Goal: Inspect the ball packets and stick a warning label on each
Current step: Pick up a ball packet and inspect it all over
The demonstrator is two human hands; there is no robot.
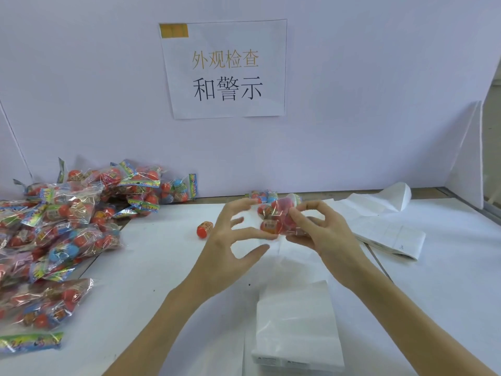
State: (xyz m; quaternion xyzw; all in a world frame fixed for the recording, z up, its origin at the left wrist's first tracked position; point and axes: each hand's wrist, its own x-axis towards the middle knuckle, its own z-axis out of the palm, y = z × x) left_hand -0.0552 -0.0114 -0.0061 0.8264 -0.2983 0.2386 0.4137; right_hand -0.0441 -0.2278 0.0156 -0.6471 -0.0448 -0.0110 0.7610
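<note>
We saw the ball packet point(276, 217) held up above the white worktop point(168, 267), roughly at the middle of the view: a clear bag of red balls, blurred by motion. The right hand point(325, 234) gripped it from the right side, thumb and fingers point(298, 213) curled round the plastic. The left hand point(230, 240) stood just beside the packet on its left, fingers spread and bent like a claw; its fingertips lay at the bag's edge, though we could not tell whether they actually touched it.

Directly behind the packet, near the wall, lay another small packet point(264, 196) with red and blue balls. A single red ball point(204, 229) with a printed band sat loose on the worktop just left of the left hand. Further left, a large heap of packets point(67, 213) covered the worktop's edge, reaching back to the wall.

In front of the hands rested a stack of white label sheets point(295, 324). To the right lay folded white papers point(387, 229), one of them creased upward. On the wall behind hung a paper sign point(225, 69) with Chinese characters and a yellow patch at its top left corner.
</note>
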